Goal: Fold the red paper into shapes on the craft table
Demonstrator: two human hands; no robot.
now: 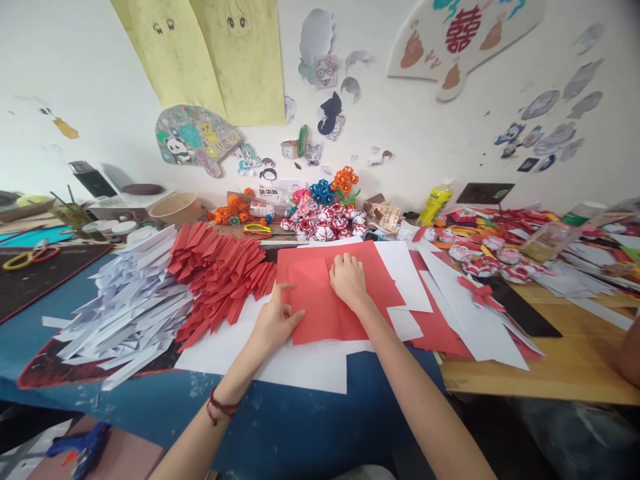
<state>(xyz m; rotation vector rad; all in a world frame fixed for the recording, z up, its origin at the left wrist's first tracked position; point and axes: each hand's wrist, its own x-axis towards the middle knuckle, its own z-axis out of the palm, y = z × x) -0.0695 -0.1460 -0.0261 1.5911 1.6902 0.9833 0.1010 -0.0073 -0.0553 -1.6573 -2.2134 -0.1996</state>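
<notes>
A creased red paper sheet (315, 300) lies in front of me on top of other red and white sheets. My left hand (274, 320) is at its left edge, thumb and index finger spread apart and touching the paper. On the middle of the sheet, by a vertical crease, rests my right hand (349, 279) with its fingers curled together and pressed down; whether anything is under them is hidden. Left of the sheet are a pile of folded red paper strips (215, 273) and a heap of folded white strips (135, 300).
Paper flowers (333, 223) stand at the back by the wall, near a yellow bottle (435, 202). Scissors (31, 257) lie far left, a blue glue gun (83, 450) lower left. Loose sheets (475, 307) and a red bow (481, 293) are at right. Part of another person shows at the right edge.
</notes>
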